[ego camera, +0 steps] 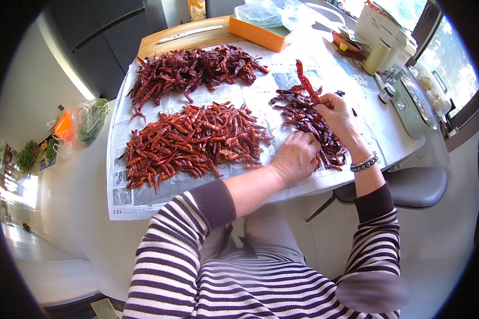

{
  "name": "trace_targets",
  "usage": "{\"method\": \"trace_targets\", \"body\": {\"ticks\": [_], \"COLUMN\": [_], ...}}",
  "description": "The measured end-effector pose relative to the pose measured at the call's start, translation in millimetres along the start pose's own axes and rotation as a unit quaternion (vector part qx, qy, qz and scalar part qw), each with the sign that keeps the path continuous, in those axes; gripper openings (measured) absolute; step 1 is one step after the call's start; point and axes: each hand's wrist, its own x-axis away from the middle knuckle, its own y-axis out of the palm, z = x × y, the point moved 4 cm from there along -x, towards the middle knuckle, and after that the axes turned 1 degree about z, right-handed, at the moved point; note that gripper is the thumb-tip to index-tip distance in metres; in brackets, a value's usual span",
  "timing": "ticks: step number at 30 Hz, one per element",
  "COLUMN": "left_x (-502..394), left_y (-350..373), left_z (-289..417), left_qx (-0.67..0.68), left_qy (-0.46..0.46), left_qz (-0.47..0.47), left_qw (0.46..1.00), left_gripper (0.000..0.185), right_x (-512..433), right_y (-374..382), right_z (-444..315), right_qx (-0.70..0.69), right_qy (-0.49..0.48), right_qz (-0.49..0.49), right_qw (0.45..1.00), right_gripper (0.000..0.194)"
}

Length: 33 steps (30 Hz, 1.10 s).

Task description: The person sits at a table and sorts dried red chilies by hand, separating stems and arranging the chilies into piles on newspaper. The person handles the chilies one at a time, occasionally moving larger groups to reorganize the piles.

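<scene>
Between the thumb and fingers of my right hand (335,111) is a long dried red chili (304,81), its free end pointing up and away. My left hand (297,155) rests low at the near left side of a small pile of dark dried chilies (303,113); its fingers are curled, and what they may hold is hidden. To the left lies a large heap of short bright red dried chilies (195,139). Beyond that heap spreads another pile, of long dark red dried chilies (199,69). All three piles lie on newspaper (239,93) over the table.
A wooden board (151,44) with a white-handled knife (189,34) is at the far edge. Beside it stands an orange box (259,35) with a plastic bag (263,14). Jars (377,58) and appliances (409,105) line the right side. A grey stool (411,187) stands near right.
</scene>
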Motion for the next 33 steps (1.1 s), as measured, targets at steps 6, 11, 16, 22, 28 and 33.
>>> {"method": "trace_targets", "body": {"ticks": [6, 11, 16, 22, 28, 33], "left_x": [3.6, 2.1, 3.1, -1.6, 3.5, 6.6], "left_y": [0.5, 1.6, 1.2, -1.2, 4.8, 7.9], "left_z": [-5.2, -1.2, -1.4, -2.4, -7.8, -9.2], "left_qx": [0.014, -0.002, -0.011, 0.012, -0.002, -0.026], "left_qy": [-0.016, 0.002, -0.008, -0.049, -0.029, -0.011], "left_qz": [-0.025, -0.074, -0.103, -0.122, -0.101, -0.101], "left_qw": [0.999, 0.997, 0.995, 0.991, 0.994, 0.994], "left_gripper": [0.010, 0.011, 0.011, 0.015, 0.025, 0.029], "right_x": [-19.3, -52.9, -86.7, -120.6, -134.9, -131.8], "right_y": [24.6, 53.1, 87.8, 132.0, 157.6, 159.6], "right_z": [-25.3, -36.2, -54.6, -67.8, -78.2, -86.9], "right_qx": [-0.085, -0.119, -0.163, -0.297, -0.316, -0.346], "right_qy": [0.002, 0.029, 0.080, 0.127, 0.166, 0.149], "right_qz": [-0.054, -0.086, -0.084, -0.067, -0.083, -0.097], "right_qw": [0.995, 0.989, 0.980, 0.944, 0.930, 0.921], "right_gripper": [0.015, 0.015, 0.017, 0.015, 0.012, 0.016]}}
